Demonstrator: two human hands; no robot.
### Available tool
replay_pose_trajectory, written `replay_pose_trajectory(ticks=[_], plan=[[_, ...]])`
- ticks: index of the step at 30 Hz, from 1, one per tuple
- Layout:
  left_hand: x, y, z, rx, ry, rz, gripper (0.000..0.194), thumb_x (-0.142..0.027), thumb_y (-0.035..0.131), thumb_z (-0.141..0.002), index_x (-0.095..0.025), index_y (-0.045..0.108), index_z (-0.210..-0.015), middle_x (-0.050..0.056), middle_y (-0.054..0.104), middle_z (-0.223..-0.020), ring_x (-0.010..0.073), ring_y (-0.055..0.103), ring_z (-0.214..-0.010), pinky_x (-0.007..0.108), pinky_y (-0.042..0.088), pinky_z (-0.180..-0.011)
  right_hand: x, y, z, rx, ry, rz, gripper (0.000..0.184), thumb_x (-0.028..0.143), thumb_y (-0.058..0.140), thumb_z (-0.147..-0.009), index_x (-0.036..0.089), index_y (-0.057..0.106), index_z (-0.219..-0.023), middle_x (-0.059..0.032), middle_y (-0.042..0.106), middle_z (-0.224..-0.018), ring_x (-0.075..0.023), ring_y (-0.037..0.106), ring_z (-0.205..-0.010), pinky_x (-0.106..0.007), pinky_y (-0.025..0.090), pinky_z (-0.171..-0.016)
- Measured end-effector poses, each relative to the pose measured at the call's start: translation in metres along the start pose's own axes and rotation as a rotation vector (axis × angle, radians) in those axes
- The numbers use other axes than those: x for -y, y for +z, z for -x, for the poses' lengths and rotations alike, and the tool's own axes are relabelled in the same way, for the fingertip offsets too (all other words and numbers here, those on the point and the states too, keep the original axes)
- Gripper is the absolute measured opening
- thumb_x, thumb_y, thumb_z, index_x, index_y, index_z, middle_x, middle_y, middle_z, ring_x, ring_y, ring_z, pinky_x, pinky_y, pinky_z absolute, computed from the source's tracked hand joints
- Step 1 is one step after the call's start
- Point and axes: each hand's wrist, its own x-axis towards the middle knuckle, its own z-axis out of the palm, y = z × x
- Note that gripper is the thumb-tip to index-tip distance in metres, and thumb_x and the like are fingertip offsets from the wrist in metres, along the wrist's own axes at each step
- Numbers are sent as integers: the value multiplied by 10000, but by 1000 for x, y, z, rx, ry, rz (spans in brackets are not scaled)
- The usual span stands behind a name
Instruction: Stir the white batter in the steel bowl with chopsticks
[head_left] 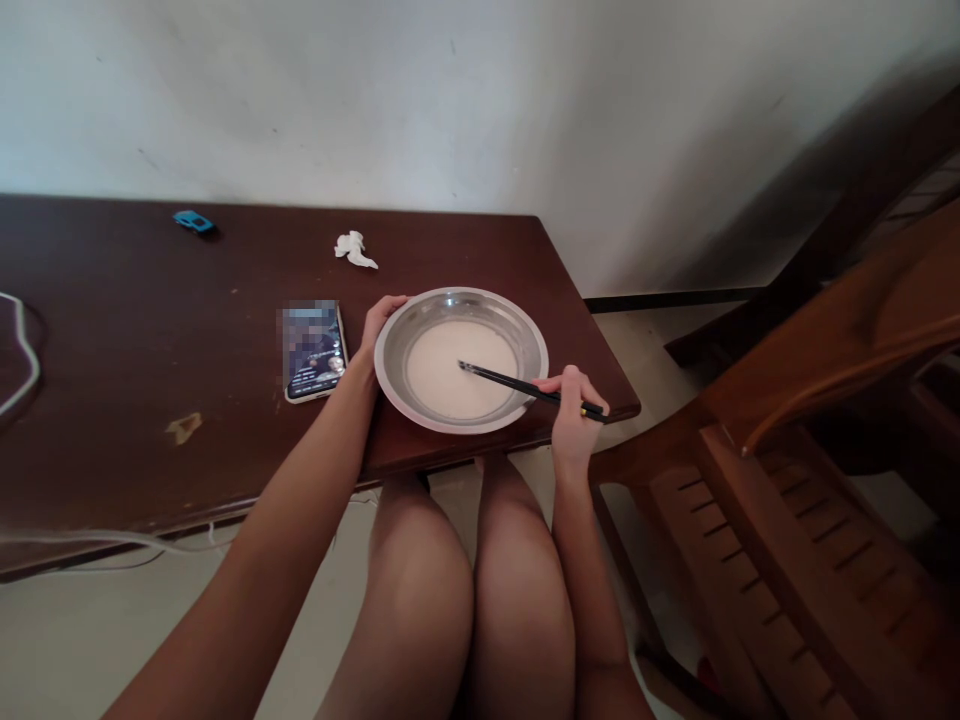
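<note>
A wide steel bowl (450,305) rests near the front right of the table, with a pale, milky mixture (457,390) in its bottom. My left hand (377,322) grips the bowl's left side; part of its fingers is hidden behind the rim. In my right hand (576,425), closed just beyond the bowl's right edge, is a pair of black chopsticks (514,383). They slant down to the left over the rim, tips close together at the middle of the mixture. Whitish stuff clings to the tips.
Left of the bowl a phone (315,355) lies on the dark wooden table (225,330). Behind are a crumpled tissue (354,249) and a small blue object (193,221). White cables (26,350) run at the left. A slatted wooden chair (720,530) stands at the right.
</note>
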Motion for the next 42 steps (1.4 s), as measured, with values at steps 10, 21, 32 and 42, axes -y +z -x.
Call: replay_pose_trajectory(ticks=[10,21,32,42], plan=[[-1,0,-1,6,5,3,294,-229,403,-820,-202,637,-645,30,673,-617,219,658,-810,288,515,-734,2,1,0,136,-22,69,331,412,486,-854,214,648,-644,-12,720,-733,-159,590,-757,-342,428,-814],[1,-3,-5,-19,20,4,267,-228,418,-815,-214,636,-662,14,652,-561,221,662,-765,301,528,-689,4,2,1,210,-30,86,304,402,497,-850,216,649,-664,-14,723,-761,-160,594,-784,-335,430,-810],[1,-2,-3,6,18,25,256,-229,422,-806,-200,633,-664,21,653,-561,236,661,-786,310,526,-687,2,2,0,224,-14,45,328,413,483,-855,214,635,-643,-11,720,-736,-158,616,-747,-343,447,-809],[2,-4,-5,-11,32,5,226,-225,450,-790,-190,643,-679,9,636,-538,217,660,-729,301,535,-680,2,2,1,177,1,-23,380,408,455,-869,207,608,-586,0,683,-632,-148,611,-673,-330,446,-760]])
